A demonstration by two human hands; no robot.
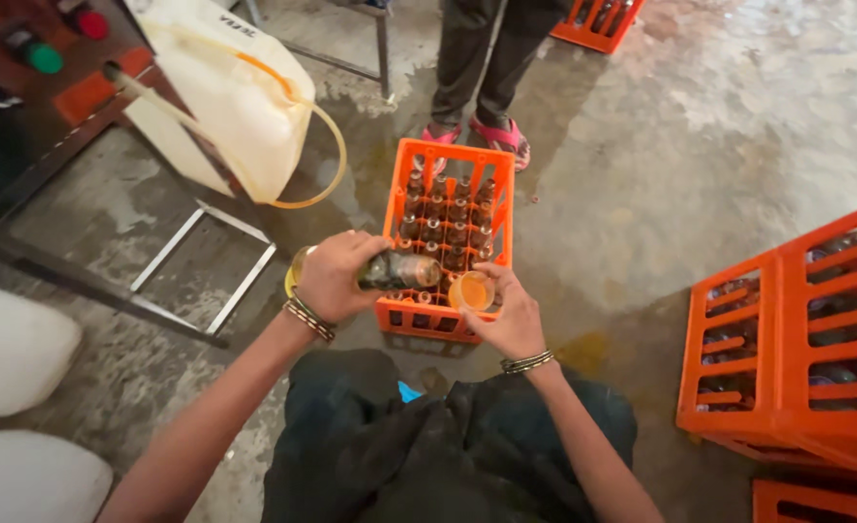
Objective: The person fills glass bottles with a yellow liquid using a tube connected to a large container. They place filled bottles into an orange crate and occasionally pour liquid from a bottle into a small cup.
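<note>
Dark trousers (pixel 448 455) of the crouching person fill the foreground. Beyond the knees, on the wet concrete floor (pixel 700 145), sits an orange crate (pixel 435 323) packed with upright brown bottles (pixel 446 218). Left hand (pixel 336 279), fingers wrapped round a bottle (pixel 399 270), holds it on its side, mouth toward a small cup (pixel 473 291) of orange liquid pinched in the right hand (pixel 513 320). Cup looks nearly full; the bottle's level cannot be told.
</note>
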